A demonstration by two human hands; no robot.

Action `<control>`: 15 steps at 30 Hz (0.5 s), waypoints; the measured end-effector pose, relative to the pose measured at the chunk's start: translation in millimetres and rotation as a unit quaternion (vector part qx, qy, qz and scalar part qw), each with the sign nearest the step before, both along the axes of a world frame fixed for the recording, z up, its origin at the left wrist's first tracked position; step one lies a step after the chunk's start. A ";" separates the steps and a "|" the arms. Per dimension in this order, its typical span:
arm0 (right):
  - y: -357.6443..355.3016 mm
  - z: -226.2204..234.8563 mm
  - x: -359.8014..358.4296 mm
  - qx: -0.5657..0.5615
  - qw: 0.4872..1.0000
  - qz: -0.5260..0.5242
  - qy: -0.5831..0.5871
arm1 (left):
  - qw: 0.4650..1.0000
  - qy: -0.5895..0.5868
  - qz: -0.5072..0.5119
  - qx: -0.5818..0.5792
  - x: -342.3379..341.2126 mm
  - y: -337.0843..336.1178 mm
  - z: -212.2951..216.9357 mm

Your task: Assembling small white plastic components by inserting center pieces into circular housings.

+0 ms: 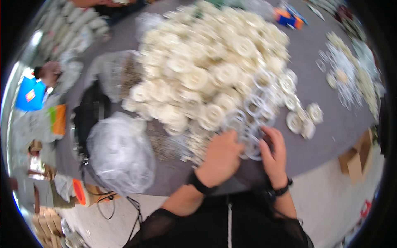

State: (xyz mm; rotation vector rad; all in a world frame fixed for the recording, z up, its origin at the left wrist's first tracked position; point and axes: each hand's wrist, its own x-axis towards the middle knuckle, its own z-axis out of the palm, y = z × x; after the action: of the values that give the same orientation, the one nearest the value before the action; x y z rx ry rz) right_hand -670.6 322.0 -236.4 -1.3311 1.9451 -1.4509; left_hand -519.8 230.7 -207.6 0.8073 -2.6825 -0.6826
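A large heap of cream-coloured round plastic pieces (194, 78) with ringed centres covers the middle of the table. At its near right edge lie several clear plastic rings (253, 105). My left hand (219, 157) reaches in by the near edge of the heap, beside small cream bits (196, 144); its fingertips are blurred and partly hidden. To its right, my right hand (275, 155) is beside the rings, its thumb and forefinger parted, with nothing plainly held between them. A ring (254, 153) lies between the two hands.
A bulging clear plastic bag (120, 153) sits at the near left, with a black bag (92, 111) behind it. Several cream pieces (306, 120) lie to the right. More clear rings (349, 89) lie farther right. An open cardboard box (355, 159) stands beyond the table's right edge.
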 end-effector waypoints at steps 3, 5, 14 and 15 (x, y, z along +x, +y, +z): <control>8.1 3.0 -3.4 -0.017 0.999 -0.043 -0.003 | 0.996 0.084 0.005 0.023 -4.8 -0.3 -9.3; 12.8 8.0 -5.0 -0.013 1.000 -0.022 -0.018 | 0.995 0.094 -0.020 0.040 -7.4 0.9 -10.0; -5.7 9.6 2.3 0.019 0.999 0.034 0.003 | 0.998 0.056 -0.004 -0.024 -13.7 9.3 -7.5; -3.6 10.2 1.2 -0.011 0.999 0.045 -0.009 | 0.997 0.078 -0.014 0.020 -11.9 7.2 -2.8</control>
State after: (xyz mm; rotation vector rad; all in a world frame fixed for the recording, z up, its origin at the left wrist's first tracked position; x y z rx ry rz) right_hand -669.3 318.5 -226.2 -1.3908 1.8387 -1.4416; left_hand -531.7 237.9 -210.3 0.6955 -2.5522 -0.7752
